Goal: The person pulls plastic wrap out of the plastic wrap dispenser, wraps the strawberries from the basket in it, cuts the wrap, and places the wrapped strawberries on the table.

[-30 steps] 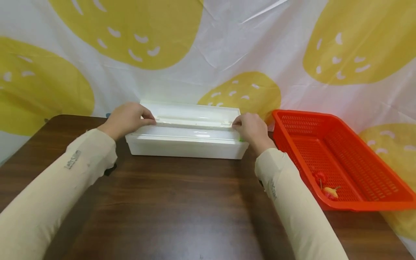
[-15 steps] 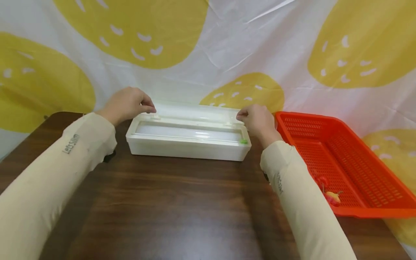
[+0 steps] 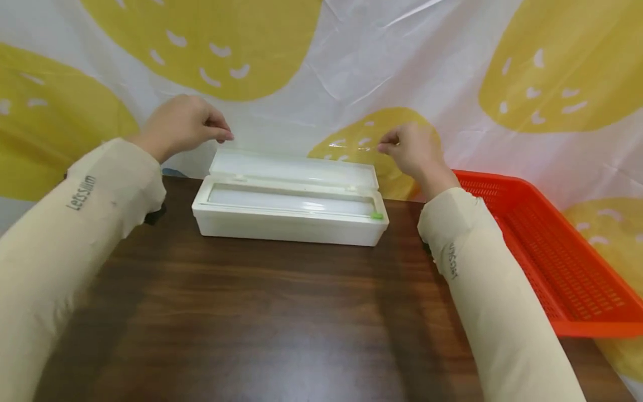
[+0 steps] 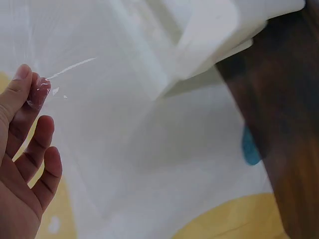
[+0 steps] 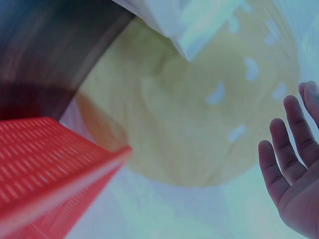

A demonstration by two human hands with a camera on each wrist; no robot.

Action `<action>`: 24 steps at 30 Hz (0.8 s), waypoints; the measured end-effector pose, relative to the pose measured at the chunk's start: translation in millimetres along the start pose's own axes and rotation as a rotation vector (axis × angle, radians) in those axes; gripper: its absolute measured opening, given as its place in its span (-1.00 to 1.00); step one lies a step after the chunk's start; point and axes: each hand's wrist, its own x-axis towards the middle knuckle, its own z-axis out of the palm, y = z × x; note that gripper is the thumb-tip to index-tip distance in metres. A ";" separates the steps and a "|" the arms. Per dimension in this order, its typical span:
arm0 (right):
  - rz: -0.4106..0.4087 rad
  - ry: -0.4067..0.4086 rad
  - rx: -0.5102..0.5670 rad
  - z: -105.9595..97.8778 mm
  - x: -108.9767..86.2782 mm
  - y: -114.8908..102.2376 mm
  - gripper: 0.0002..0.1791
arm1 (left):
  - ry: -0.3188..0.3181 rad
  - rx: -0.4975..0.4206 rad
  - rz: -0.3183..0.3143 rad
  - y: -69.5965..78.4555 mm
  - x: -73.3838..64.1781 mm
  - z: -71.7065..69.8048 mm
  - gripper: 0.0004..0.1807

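A white cling film dispenser sits at the back of the table with its lid tipped back. Inside lies a pale roll, and a green slider is on the front right rim. Above the lid's left end, my left hand pinches the clear cling film between thumb and forefinger; the other fingers are loosely bent. My right hand pinches the film's other side, up and right of the dispenser. In the right wrist view its pinching fingertips are mostly out of frame.
A red plastic basket stands at the table's right, beside my right forearm. The brown wooden table reaches back to a white cloth printed with yellow shapes.
Both hands have risen from the dispenser's opening to above its lid, drawing the film up, and have spread slightly apart. The fruit-like pieces in the basket are now hidden behind the right sleeve.
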 end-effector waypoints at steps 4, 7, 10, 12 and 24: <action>0.021 0.007 0.003 -19.0 1.8 -6.1 -0.73 | 0.013 0.010 -0.037 2.3 2.1 -19.1 -0.69; 0.040 0.023 0.001 -32.7 2.7 -9.2 -0.72 | 0.037 0.020 -0.049 6.2 2.5 -31.8 -0.64; 0.036 0.048 -0.019 -47.1 3.5 -14.2 -0.70 | 0.078 0.031 -0.052 9.1 1.5 -41.5 -0.61; 0.027 0.066 -0.029 -55.9 4.2 -18.8 -0.70 | 0.101 0.039 -0.057 9.5 -0.2 -48.0 -0.60; 0.053 0.190 0.113 -97.3 8.0 -26.9 -0.67 | 0.152 -0.174 -0.149 4.1 13.4 -90.9 -0.57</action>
